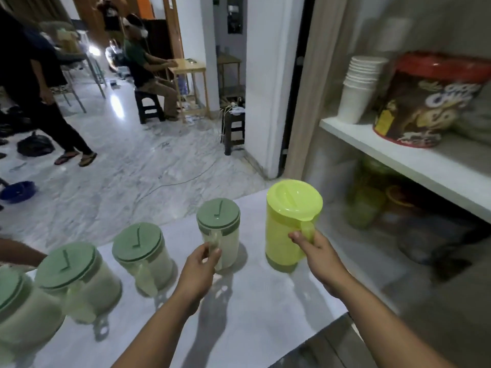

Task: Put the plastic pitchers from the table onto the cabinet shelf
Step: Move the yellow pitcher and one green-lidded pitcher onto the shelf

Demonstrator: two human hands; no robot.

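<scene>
Head view: the right hand [316,251] is closing its grip around the handle of the lime pitcher [291,227], lidded, standing on the white counter [265,314] at 1 o'clock. The left hand [200,266] is pinching the handle of the nearest clear green-lidded pitcher [219,232] at 12 o'clock; its contents are unclear. Three similar pitchers [140,256] are lining up toward 9 o'clock. On the cabinet shelf [398,155] at 2 o'clock, stacked paper cups [358,88] are sitting beside a cookie tub [425,102].
</scene>
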